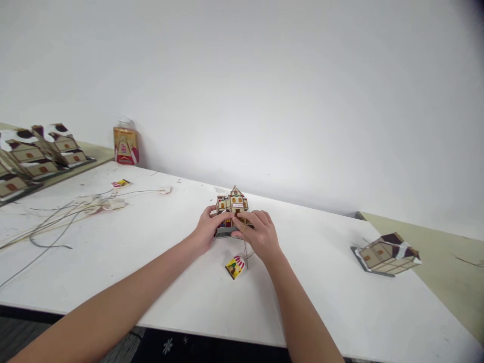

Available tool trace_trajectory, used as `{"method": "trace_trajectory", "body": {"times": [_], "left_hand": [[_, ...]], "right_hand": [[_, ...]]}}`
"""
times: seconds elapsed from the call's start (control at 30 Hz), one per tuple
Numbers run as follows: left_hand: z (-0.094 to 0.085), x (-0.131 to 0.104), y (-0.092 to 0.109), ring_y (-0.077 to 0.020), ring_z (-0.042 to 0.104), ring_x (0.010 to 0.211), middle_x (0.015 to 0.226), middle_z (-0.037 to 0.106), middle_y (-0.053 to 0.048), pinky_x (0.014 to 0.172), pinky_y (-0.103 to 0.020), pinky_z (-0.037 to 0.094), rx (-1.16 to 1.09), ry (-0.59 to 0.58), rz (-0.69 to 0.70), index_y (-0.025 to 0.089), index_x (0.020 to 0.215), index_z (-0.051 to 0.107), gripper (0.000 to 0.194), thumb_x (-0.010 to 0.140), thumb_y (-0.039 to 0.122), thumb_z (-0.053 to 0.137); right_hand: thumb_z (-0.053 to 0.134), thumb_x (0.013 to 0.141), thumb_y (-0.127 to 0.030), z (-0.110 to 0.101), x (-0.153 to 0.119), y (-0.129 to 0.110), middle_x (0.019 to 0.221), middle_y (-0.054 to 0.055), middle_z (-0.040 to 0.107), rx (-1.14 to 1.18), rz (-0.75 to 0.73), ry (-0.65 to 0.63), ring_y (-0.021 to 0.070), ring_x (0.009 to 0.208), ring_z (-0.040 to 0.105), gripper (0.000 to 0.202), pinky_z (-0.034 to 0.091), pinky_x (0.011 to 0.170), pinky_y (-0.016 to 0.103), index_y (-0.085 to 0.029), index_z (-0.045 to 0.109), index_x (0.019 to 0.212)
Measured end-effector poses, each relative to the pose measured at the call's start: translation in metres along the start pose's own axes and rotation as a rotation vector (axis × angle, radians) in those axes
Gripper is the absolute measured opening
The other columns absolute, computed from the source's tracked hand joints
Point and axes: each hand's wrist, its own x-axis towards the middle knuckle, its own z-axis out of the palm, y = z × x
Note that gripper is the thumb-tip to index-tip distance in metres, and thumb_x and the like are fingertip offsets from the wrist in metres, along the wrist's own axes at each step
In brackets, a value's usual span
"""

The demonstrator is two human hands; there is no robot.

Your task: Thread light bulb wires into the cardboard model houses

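Head view shows me both hands closed around the sides and front of a small model house [236, 197] upright at the middle of the white table [159, 282]. The left hand [207, 227] grips its left side, thumb across the front; the right hand [257, 232] has its fingers on the front, near the doorway. Just below, I see a yellow card with a red-and-white striped top [235, 267], beside thin wires [247, 254]. Farther left lie loose wires [56, 222], and a bottle [126, 143] stands against the wall. Another model house [387, 253] sits well to the right.
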Motion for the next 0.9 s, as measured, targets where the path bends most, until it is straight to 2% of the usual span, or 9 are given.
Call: {"method": "trace_trajectory", "body": {"times": [0.1, 0.2, 0.3, 0.4, 0.5, 0.6, 0.73, 0.8, 0.9], "left_hand": [[0.000, 0.002, 0.003, -0.0193, 0.066, 0.068, 0.083, 0.067, -0.007, 0.057, -0.029, 0.052, -0.028, 0.039, 0.000, 0.017, 0.096, 0.050, 0.054, 0.055, 0.029, 0.082], [0.001, 0.003, 0.008, -0.0184, 0.064, 0.065, 0.079, 0.066, -0.006, 0.057, -0.030, 0.052, -0.063, 0.091, 0.005, 0.016, 0.091, 0.050, 0.049, 0.056, 0.028, 0.081], [0.001, 0.004, 0.014, -0.0182, 0.064, 0.064, 0.079, 0.066, -0.006, 0.055, -0.029, 0.051, -0.098, 0.144, 0.027, 0.016, 0.092, 0.049, 0.047, 0.057, 0.027, 0.079], [0.000, 0.006, 0.017, -0.0172, 0.063, 0.064, 0.081, 0.065, -0.006, 0.054, -0.027, 0.050, -0.130, 0.194, 0.060, 0.016, 0.095, 0.049, 0.049, 0.058, 0.027, 0.079], [-0.001, 0.009, 0.017, -0.0164, 0.063, 0.064, 0.083, 0.065, -0.006, 0.056, -0.028, 0.051, -0.160, 0.227, 0.087, 0.016, 0.099, 0.048, 0.053, 0.058, 0.027, 0.079], [-0.003, 0.012, 0.017, -0.0167, 0.063, 0.065, 0.084, 0.065, -0.006, 0.059, -0.030, 0.052, -0.191, 0.241, 0.103, 0.015, 0.100, 0.047, 0.056, 0.057, 0.028, 0.080], [-0.004, 0.014, 0.018, -0.0169, 0.064, 0.068, 0.079, 0.064, -0.003, 0.064, -0.030, 0.053, -0.234, 0.268, 0.127, 0.016, 0.097, 0.049, 0.053, 0.056, 0.026, 0.080], [-0.005, 0.014, 0.020, -0.0177, 0.065, 0.070, 0.076, 0.064, -0.002, 0.066, -0.030, 0.054, -0.251, 0.265, 0.131, 0.016, 0.094, 0.051, 0.047, 0.057, 0.026, 0.079], [-0.006, 0.013, 0.025, -0.0175, 0.065, 0.068, 0.073, 0.064, -0.002, 0.064, -0.029, 0.055, -0.302, 0.225, 0.110, 0.015, 0.088, 0.056, 0.033, 0.063, 0.025, 0.074]], "right_hand": [[0.064, 0.083, -0.034, -0.003, 0.001, -0.003, 0.108, 0.005, 0.064, 0.082, 0.026, 0.045, 0.0190, 0.098, 0.054, 0.026, 0.042, 0.088, 0.037, -0.031, 0.064, 0.109], [0.056, 0.088, -0.032, -0.003, 0.004, -0.010, 0.111, 0.006, 0.064, 0.310, 0.101, 0.139, 0.0189, 0.105, 0.055, 0.022, 0.046, 0.090, 0.038, -0.029, 0.065, 0.108], [0.046, 0.093, -0.031, -0.002, 0.007, -0.019, 0.111, 0.007, 0.064, 0.580, 0.283, 0.241, 0.0182, 0.105, 0.058, 0.024, 0.048, 0.091, 0.039, -0.024, 0.067, 0.100], [0.042, 0.094, -0.033, -0.001, 0.009, -0.027, 0.110, 0.007, 0.065, 0.803, 0.533, 0.348, 0.0182, 0.106, 0.059, 0.029, 0.043, 0.099, 0.042, -0.021, 0.067, 0.085], [0.039, 0.093, -0.042, 0.000, 0.011, -0.028, 0.094, 0.007, 0.068, 1.096, 0.741, 0.444, 0.0177, 0.096, 0.063, 0.038, 0.041, 0.100, 0.045, -0.019, 0.060, 0.072], [0.041, 0.090, -0.051, 0.001, 0.013, -0.025, 0.061, 0.000, 0.059, 1.340, 0.857, 0.506, 0.0134, 0.066, 0.061, 0.045, 0.046, 0.093, 0.045, -0.019, 0.049, 0.060], [0.048, 0.086, -0.054, 0.002, 0.015, -0.021, 0.047, -0.006, 0.037, 1.521, 0.977, 0.495, 0.0080, 0.047, 0.038, 0.049, 0.052, 0.070, 0.036, -0.019, 0.039, 0.053], [0.052, 0.084, -0.054, 0.003, 0.014, -0.019, 0.047, -0.007, 0.032, 1.562, 1.056, 0.433, 0.0071, 0.046, 0.032, 0.049, 0.047, 0.056, 0.028, -0.019, 0.035, 0.053], [0.060, 0.079, -0.052, 0.005, 0.012, -0.016, 0.050, -0.007, 0.030, 1.561, 1.189, 0.253, 0.0045, 0.044, 0.024, 0.049, 0.030, 0.042, 0.020, -0.018, 0.032, 0.055]]}}
